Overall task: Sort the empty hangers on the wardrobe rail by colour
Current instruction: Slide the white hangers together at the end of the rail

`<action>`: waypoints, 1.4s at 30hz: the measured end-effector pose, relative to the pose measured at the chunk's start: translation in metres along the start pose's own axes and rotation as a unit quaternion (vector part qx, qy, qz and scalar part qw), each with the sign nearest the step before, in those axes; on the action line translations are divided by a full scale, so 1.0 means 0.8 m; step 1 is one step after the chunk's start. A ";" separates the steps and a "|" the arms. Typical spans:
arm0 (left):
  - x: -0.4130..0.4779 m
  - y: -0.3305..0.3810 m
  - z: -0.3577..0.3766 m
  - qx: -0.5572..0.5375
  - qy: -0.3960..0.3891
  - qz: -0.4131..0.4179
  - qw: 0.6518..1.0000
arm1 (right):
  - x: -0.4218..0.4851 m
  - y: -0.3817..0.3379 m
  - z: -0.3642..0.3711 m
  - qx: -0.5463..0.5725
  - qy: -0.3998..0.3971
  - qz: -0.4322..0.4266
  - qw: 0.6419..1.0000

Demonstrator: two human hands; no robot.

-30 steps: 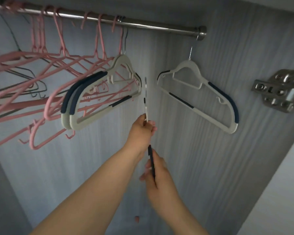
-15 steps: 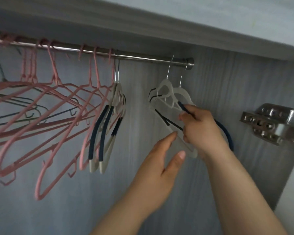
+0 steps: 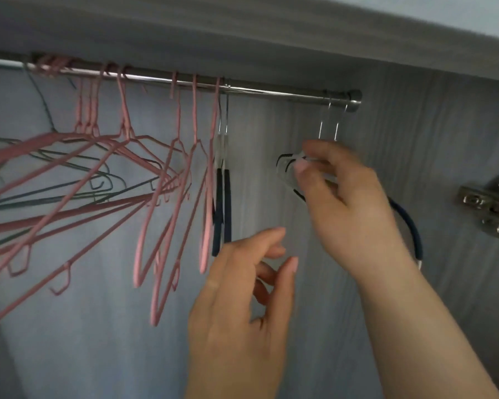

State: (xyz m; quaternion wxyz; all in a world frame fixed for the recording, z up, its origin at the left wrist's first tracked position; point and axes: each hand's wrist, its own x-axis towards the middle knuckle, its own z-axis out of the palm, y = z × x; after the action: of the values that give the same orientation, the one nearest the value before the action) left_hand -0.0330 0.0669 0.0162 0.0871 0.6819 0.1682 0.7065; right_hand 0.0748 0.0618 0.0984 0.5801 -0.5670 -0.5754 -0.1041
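Note:
A metal rail [image 3: 271, 92] runs across the top of the wardrobe. Several pink hangers [image 3: 167, 180] hang along its left and middle, with a few dark wire hangers [image 3: 69, 194] behind them. Two white hangers with navy grips [image 3: 224, 208] hang edge-on right of the pink ones. Two more white hangers [image 3: 285, 171] hang at the rail's right end; my right hand [image 3: 346, 203] grips them near the neck. My left hand [image 3: 242, 298] hovers below, fingers loosely spread, holding nothing.
The wardrobe's grey side wall [image 3: 444, 139] stands just right of the rail's end, with a metal door hinge [image 3: 493, 208] on it. The pale back panel [image 3: 98, 341] lies behind the hangers. A gap on the rail separates the two white pairs.
The hanger I held edge-on now hangs at the rail's right end beside the other white one. My right hand rose to their necks. My left hand let go and dropped lower.

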 end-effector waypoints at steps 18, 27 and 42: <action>-0.007 -0.034 -0.029 0.178 -0.109 -0.065 0.976 | 0.012 0.014 0.122 0.186 -0.129 0.161 0.961; -0.013 -0.031 -0.018 0.141 -0.077 -0.017 0.987 | 0.061 0.035 0.080 0.250 -0.078 0.242 0.934; -0.076 -0.107 0.019 0.112 -0.271 -0.249 0.923 | -0.100 0.181 0.037 -0.085 -0.274 0.199 0.937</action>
State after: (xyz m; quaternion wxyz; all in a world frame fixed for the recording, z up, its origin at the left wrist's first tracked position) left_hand -0.0233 0.1267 -0.0708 0.2255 0.7889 0.3803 0.4267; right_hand 0.1455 0.0906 -0.0514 0.3578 -0.7240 -0.5764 0.1245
